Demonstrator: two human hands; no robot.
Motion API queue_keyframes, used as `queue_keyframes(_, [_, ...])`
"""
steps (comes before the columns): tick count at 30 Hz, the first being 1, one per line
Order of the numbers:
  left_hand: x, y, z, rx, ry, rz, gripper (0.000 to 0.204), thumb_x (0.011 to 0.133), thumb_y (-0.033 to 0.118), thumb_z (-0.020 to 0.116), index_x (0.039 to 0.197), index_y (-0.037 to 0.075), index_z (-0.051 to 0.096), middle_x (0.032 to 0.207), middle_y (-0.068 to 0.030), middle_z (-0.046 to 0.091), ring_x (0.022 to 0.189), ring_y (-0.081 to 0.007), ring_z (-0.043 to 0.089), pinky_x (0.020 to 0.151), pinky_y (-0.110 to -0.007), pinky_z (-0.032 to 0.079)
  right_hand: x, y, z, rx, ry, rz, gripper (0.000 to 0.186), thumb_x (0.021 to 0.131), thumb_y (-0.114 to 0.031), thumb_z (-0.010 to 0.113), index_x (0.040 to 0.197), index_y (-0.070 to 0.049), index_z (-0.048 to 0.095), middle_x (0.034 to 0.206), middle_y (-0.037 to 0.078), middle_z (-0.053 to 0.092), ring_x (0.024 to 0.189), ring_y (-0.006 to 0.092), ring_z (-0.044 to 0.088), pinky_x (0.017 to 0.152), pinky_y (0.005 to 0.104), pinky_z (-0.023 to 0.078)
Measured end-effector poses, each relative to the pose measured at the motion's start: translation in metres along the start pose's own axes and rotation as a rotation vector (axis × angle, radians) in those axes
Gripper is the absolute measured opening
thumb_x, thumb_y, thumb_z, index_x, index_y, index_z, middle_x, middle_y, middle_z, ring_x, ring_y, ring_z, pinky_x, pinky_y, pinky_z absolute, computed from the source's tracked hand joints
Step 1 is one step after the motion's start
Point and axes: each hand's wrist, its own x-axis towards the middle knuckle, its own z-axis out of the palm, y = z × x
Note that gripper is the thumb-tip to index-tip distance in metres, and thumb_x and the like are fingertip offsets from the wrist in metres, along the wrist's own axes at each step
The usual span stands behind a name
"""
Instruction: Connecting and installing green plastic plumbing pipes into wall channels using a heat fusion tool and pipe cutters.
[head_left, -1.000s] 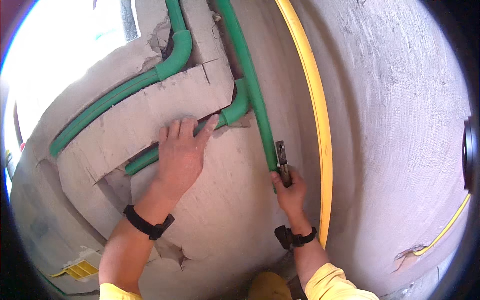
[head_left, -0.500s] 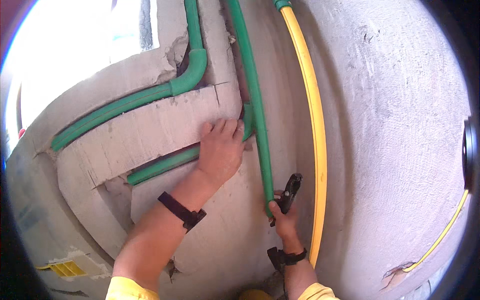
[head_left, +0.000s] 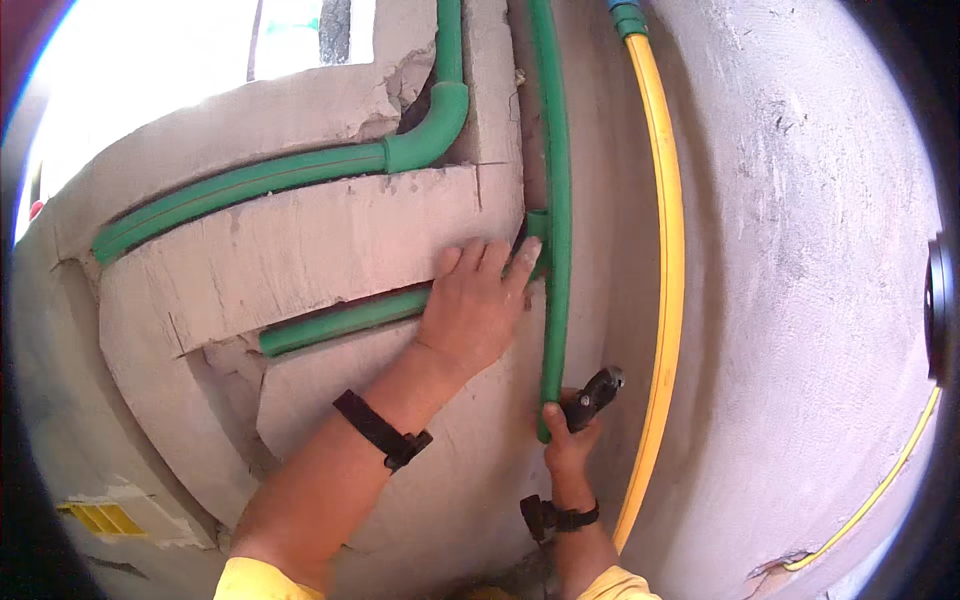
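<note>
My left hand (head_left: 474,308) lies flat over the wall's chased groove, fingers spread. Beneath it runs a short lower green pipe (head_left: 345,327), whose green elbow (head_left: 537,222) shows beside the fingertips. Down and to the right, my right hand (head_left: 571,443) is closed around the lower end of a long, upright green pipe (head_left: 556,200). The same hand also holds a black-handled tool (head_left: 594,398), whose exact kind I cannot make out. This long pipe passes in front of the elbow; whether they touch is unclear.
Above, another green pipe (head_left: 250,188) bends upward in its own groove. A yellow pipe (head_left: 668,240) hangs right of the long green one. A yellow wall box (head_left: 102,519) sits at lower left, and a thin yellow cable (head_left: 880,490) leaves the right wall.
The whole view has shifted, so the pipes stand further right. My left fingers are more spread at the elbow. The long pipe looks more upright, still in my right hand with the black tool.
</note>
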Motion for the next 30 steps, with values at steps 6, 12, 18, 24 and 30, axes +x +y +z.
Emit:
queue_keyframes(6, [-0.004,0.024,0.016,-0.139,0.179,-0.169,0.053,0.077,0.023,0.067,0.124,0.002,0.057,0.109,-0.0082,0.053,0.105,-0.0262,0.048,0.092,-0.041,0.034,-0.005,-0.017,0.013,0.042,-0.005,0.101,0.044,0.078,-0.025,0.079,0.105,-0.002,0.054,0.086,0.007,0.06,0.065,0.0177,0.06,0.057,0.0318,0.05])
queue_keyframes(12, [0.003,0.034,0.05,-0.28,0.441,-0.326,0.056,0.069,0.031,0.074,0.117,0.006,0.061,0.111,-0.0079,0.056,0.105,-0.0281,0.05,0.094,-0.045,0.034,0.001,-0.006,0.004,0.066,0.049,-0.035,0.044,0.077,-0.025,0.081,0.104,0.0,0.056,0.084,0.006,0.059,0.066,0.0172,0.059,0.059,0.0331,0.052])
queue_keyframes(18, [-0.001,0.032,0.059,-0.295,0.499,-0.321,0.053,0.067,0.031,0.075,0.112,0.007,0.062,0.109,-0.0064,0.058,0.104,-0.0279,0.052,0.094,-0.045,0.034,-0.002,0.0,0.003,0.073,0.073,0.009,0.052,0.077,-0.025,0.081,0.11,0.0,0.051,0.088,0.01,0.06,0.067,0.0207,0.061,0.057,0.0345,0.053])
queue_keyframes(24, [0.003,0.033,0.052,-0.314,0.468,-0.325,0.053,0.067,0.03,0.075,0.113,0.007,0.062,0.109,-0.0068,0.058,0.105,-0.0282,0.052,0.094,-0.045,0.034,-0.004,-0.01,0.007,0.109,0.049,0.015,0.05,0.078,-0.023,0.081,0.111,0.001,0.051,0.088,0.009,0.06,0.068,0.0197,0.061,0.058,0.0342,0.054])
queue_keyframes(30, [0.007,0.046,0.05,-0.274,0.475,-0.343,0.057,0.065,0.03,0.076,0.115,0.006,0.062,0.111,-0.0094,0.057,0.106,-0.0306,0.051,0.097,-0.046,0.033,-0.008,-0.012,-0.005,-0.01,0.006,-0.033,0.044,0.083,-0.025,0.076,0.108,0.001,0.051,0.083,0.012,0.062,0.066,0.0219,0.063,0.054,0.0344,0.053])
